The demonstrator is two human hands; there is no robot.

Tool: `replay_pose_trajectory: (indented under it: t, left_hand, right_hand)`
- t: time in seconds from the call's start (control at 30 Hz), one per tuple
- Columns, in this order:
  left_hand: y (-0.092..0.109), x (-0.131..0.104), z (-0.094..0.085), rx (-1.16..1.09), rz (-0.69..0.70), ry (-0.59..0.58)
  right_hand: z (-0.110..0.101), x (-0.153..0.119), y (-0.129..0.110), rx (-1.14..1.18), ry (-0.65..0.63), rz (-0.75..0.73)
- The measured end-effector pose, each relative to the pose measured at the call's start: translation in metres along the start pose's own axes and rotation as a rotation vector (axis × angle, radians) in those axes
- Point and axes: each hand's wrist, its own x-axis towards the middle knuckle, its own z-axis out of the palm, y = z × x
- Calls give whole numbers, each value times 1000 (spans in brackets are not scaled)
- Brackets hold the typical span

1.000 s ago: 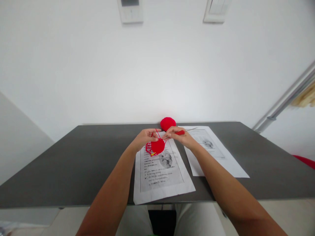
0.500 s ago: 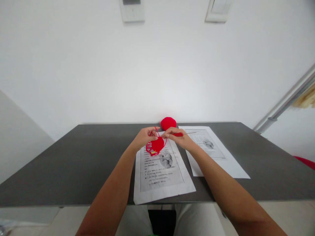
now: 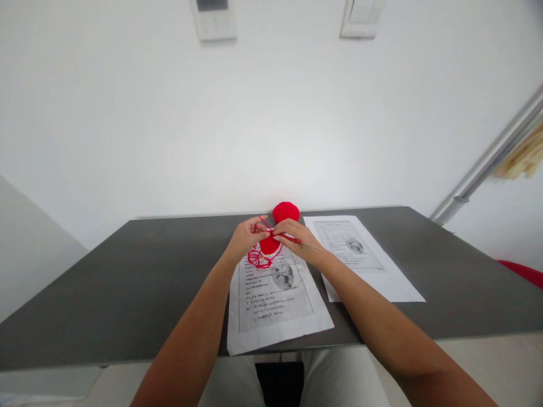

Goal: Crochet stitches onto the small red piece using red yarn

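Observation:
My left hand (image 3: 246,238) pinches a small red crocheted piece (image 3: 268,245) at its upper edge, and a strand of red yarn runs up over the raised index finger. My right hand (image 3: 297,237) is closed around a crochet hook (image 3: 294,239) with a red grip; its thin metal end points right, and its tip meets the piece between my fingers. Loose loops of red yarn (image 3: 258,260) hang below the piece, with a small yellow bit among them. Behind my hands sits a red ball of yarn (image 3: 285,212) against the wall.
A printed sheet (image 3: 275,316) lies under my hands on the dark table (image 3: 161,282), reaching its front edge. Another printed sheet (image 3: 390,282) lies to the right. Something red (image 3: 521,272) shows at the table's right edge, near a grey pole (image 3: 479,178).
The hook's rear end has swung from pointing slightly up to pointing down right. My right hand has turned and drawn closer to my left. The view has shifted a little.

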Motion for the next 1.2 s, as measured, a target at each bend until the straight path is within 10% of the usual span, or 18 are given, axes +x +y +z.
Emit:
replay_pose_trajectory:
  t: [0.73, 1.2]
  left_hand:
    - [-2, -3, 17, -553, -250, 30]
    - [-9, 2, 6, 140, 32, 89]
  right_hand:
    - [12, -11, 8, -253, 40, -117]
    - [12, -5, -9, -223, -12, -39]
